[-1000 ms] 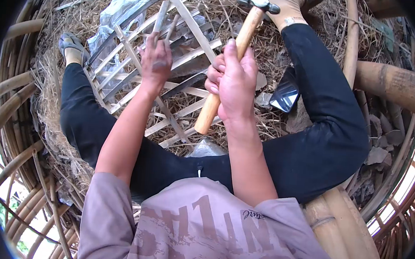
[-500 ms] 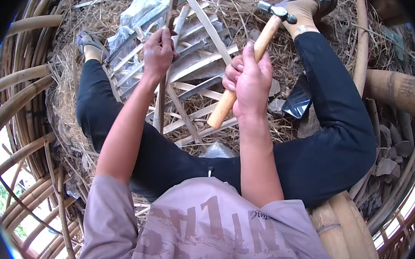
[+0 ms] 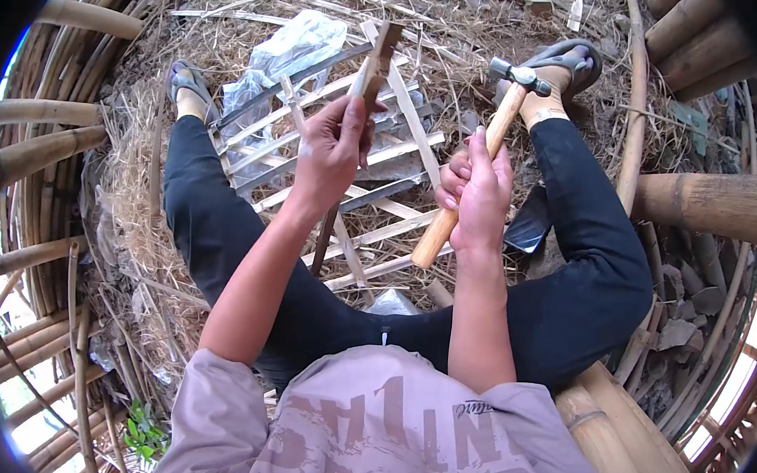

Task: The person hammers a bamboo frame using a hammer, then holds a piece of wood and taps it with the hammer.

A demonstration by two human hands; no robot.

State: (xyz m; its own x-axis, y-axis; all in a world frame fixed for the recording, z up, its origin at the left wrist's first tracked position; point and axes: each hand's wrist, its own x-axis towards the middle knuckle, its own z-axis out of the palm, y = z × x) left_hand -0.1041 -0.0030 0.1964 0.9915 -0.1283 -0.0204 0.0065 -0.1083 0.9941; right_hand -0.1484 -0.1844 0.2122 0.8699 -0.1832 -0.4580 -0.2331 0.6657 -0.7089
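Observation:
My left hand [image 3: 336, 149] is closed around a dark brown bamboo strip [image 3: 379, 59], its upper end tilted to the right and its lower part slanting toward my lap. My right hand [image 3: 478, 191] grips a ball-peen hammer [image 3: 505, 117] by its wooden handle, with the metal head up and away from me. Beneath and between both hands, on the ground, lies a crisscross lattice of pale split-bamboo strips [image 3: 414, 150]. The hammer touches neither the brown strip nor the lattice. Part of the lattice is hidden behind my left hand.
Clear plastic sheeting [image 3: 309, 40] lies at the lattice's far left. A dark shiny object [image 3: 531, 222] sits by my right knee. Dry straw [image 3: 131, 217] covers the ground. A thick bamboo pole [image 3: 710, 205] juts in from the right, and bamboo fencing [image 3: 46, 112] curves along the left.
The view has shifted, so the scene sits lower. My left hand has come rightward with the brown strip, which now leans right at its top. My right hand still holds the hammer.

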